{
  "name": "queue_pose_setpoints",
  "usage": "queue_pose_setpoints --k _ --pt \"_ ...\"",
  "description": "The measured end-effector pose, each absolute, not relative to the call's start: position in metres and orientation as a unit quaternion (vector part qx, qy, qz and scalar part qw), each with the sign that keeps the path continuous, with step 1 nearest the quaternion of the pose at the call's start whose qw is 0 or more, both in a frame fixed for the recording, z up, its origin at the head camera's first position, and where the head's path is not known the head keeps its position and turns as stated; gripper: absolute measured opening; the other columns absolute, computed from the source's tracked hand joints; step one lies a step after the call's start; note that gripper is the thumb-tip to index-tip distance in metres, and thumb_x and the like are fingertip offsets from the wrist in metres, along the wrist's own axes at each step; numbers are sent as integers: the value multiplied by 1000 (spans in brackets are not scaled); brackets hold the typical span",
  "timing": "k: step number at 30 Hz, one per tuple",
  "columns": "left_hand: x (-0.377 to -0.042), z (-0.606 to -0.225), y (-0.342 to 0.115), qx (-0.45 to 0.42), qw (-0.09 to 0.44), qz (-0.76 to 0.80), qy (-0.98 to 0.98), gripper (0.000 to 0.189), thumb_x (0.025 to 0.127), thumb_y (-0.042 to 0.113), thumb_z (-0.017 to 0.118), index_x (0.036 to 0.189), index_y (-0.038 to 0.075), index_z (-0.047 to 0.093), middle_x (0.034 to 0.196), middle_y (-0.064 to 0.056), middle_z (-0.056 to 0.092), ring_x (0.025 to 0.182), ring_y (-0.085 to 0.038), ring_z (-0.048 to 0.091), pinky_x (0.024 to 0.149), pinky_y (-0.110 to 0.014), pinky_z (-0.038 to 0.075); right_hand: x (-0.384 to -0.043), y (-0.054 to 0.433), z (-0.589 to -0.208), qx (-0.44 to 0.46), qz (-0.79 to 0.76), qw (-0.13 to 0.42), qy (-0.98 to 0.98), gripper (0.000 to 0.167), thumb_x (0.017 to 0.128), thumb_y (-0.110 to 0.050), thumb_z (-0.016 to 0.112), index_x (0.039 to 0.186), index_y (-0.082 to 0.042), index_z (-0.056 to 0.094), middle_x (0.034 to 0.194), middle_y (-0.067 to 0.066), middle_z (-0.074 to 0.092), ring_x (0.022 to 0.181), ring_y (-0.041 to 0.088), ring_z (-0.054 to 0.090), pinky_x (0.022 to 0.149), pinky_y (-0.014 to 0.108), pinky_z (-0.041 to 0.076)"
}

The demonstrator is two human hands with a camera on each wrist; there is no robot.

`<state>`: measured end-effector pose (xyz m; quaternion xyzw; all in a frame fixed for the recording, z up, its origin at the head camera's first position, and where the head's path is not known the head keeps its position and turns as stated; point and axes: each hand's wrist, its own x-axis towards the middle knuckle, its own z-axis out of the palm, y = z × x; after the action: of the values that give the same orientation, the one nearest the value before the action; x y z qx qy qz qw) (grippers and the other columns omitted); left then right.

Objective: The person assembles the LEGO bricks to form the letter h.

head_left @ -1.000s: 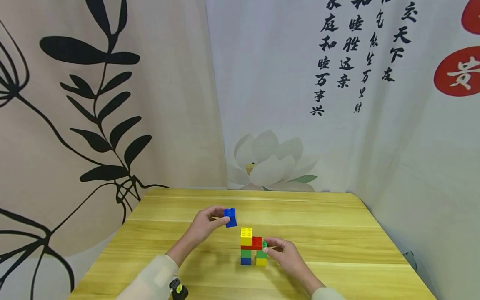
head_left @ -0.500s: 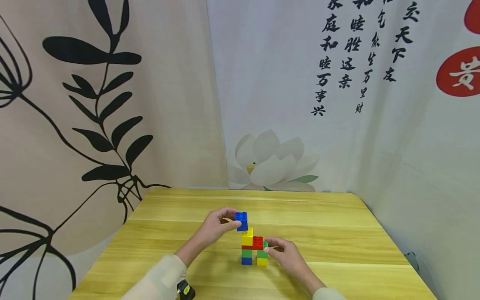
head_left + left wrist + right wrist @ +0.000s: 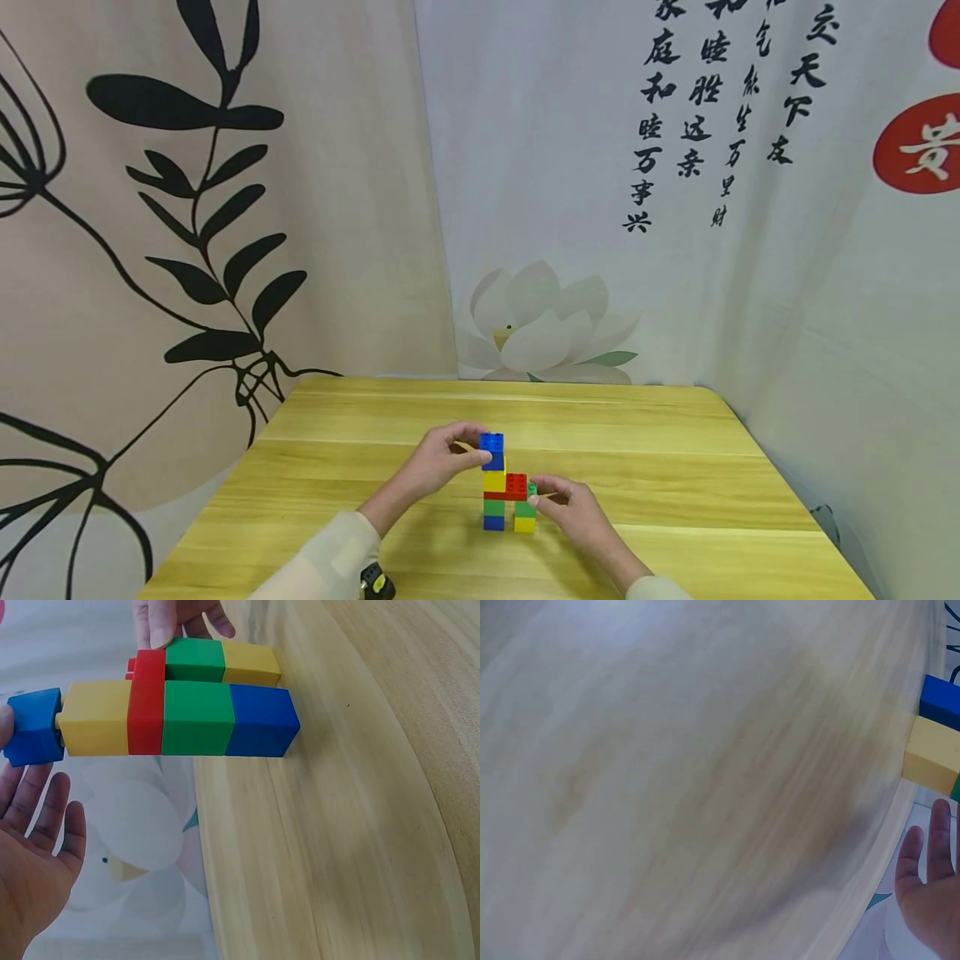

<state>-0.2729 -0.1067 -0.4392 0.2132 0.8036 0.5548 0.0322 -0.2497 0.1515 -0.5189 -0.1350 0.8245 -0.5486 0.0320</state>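
My left hand (image 3: 438, 458) pinches a blue toy brick (image 3: 492, 450) between thumb and fingers, right over a yellow brick (image 3: 494, 482). Studs show in a narrow slit between those two in the left wrist view, and the blue brick (image 3: 36, 727) leans slightly. The yellow one sits on the left end of a red brick (image 3: 516, 485), which bridges two short columns. Its left column is green (image 3: 493, 507) over blue (image 3: 493, 523); its right is green (image 3: 523, 509) over yellow (image 3: 525, 525). My right hand (image 3: 581, 515) grips the right column's green brick, fingertips partly covering it.
The bricks stand on a wooden table (image 3: 645, 450). Behind it hangs a curtain (image 3: 360, 208) printed with plants and writing. A black wrist device (image 3: 377, 582) is by the left sleeve (image 3: 322, 558).
My left hand has carried the blue brick rightward and slightly down, from beside the structure to the top of its yellow brick. My right hand has stayed at the green brick.
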Motion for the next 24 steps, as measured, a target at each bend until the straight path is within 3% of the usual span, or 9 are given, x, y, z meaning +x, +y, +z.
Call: queue_pose_setpoints --k 5,13,24 --pt "-274 -440 -105 215 32 539 814 26 94 18 70 118 8 67 104 -5 66 98 -30 59 82 -36 50 -250 152 -519 -137 -550 34 823 42 95 -31 68 127 -3 64 114 9 69 98 21 64 81 34 54" --pt "-273 -436 -106 229 19 516 825 27 92 30 73 115 16 70 99 3 67 96 -19 57 87 -36 47 -248 152 -517 -123 -554 41 822 45 94 -34 68 128 -5 64 117 10 67 100 22 63 84 40 54" --pt "-271 -438 -105 220 24 528 820 29 92 32 73 115 16 69 100 2 67 97 -20 59 88 -35 48 -248 151 -518 -125 -554 41 822 46 94 -34 69 128 -3 63 117 10 68 99 21 63 84 39 54"
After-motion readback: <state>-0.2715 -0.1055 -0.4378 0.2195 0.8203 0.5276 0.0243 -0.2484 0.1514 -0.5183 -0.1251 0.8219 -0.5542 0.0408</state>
